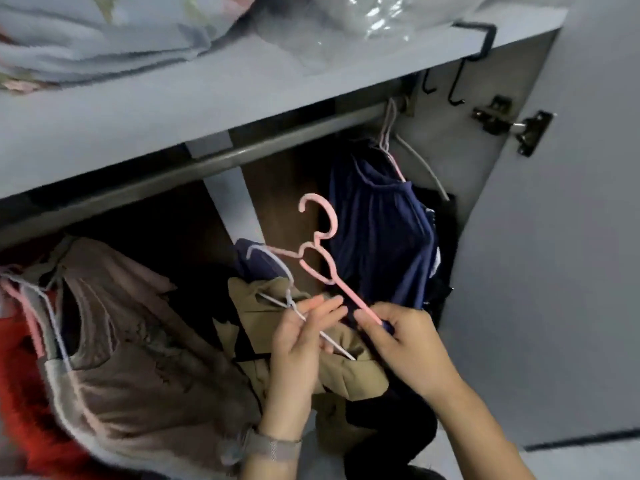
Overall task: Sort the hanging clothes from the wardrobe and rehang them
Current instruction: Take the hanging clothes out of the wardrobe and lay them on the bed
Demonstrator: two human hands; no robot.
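My right hand [398, 344] pinches one arm of a pink hanger [320, 252], whose hook points up in front of the wardrobe rail [207, 168]. My left hand [304, 337] grips a white hanger [277, 271] that carries a khaki garment [346, 372]. Both hands are close together below the rail. A navy garment [377, 230] hangs on a pink hanger at the rail's right end, next to a bare white hanger [424, 171]. At the left, a beige garment [138, 358] and a red one [20, 393] hang bunched on hangers.
A shelf [173, 109] above the rail holds folded bedding [86, 39] and a clear plastic bag [374, 19]. Black hooks [457, 84] hang from the shelf's right end. The open wardrobe door [554, 271] with its metal hinge [509, 126] stands at the right.
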